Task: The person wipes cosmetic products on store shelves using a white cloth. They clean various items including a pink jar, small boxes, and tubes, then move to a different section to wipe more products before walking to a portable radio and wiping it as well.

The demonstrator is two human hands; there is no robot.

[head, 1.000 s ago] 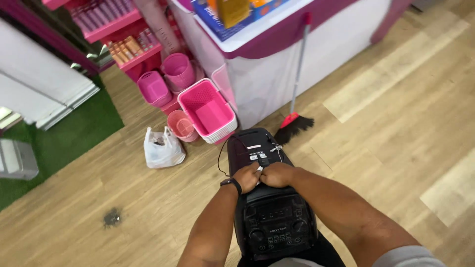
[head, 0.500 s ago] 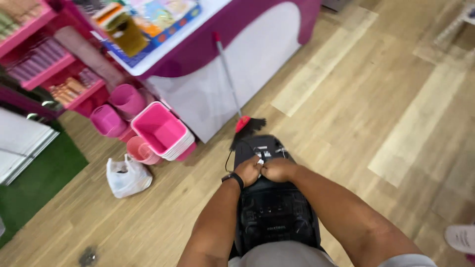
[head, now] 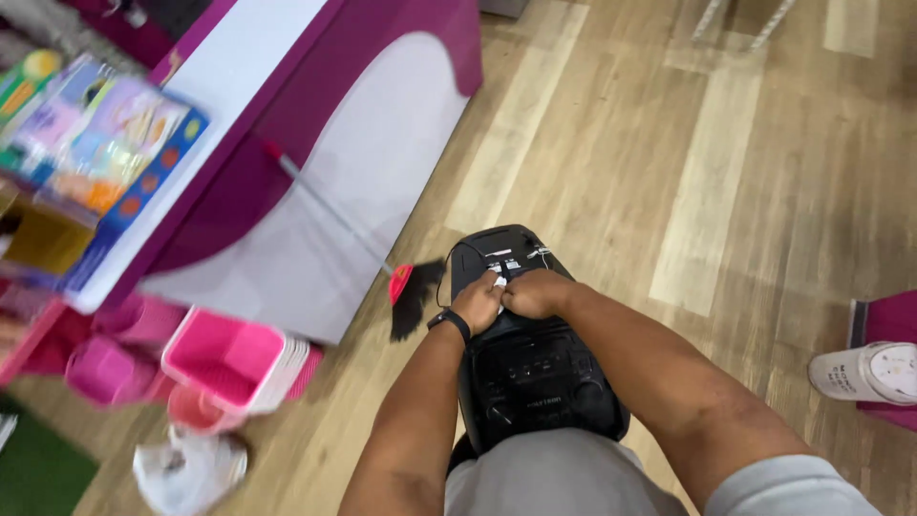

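A large black speaker (head: 535, 368) hangs in front of my body above the wooden floor, its control panel facing up. My left hand (head: 478, 301), with a black band on the wrist, and my right hand (head: 537, 292) are side by side, both closed on the handle at the speaker's top. A thin black cable loops off the speaker's left side. Small white tags show between my fingers.
A purple and white counter (head: 287, 191) with colourful boxes stands on the left. A red broom (head: 406, 287) leans against it. Pink baskets (head: 234, 368) and a white plastic bag (head: 191, 468) lie by its base. A white cup (head: 864, 371) sits at the right edge.
The view has swung to the right: the counter, baskets and bag slid left and down. Both hands keep the same hold on the speaker.
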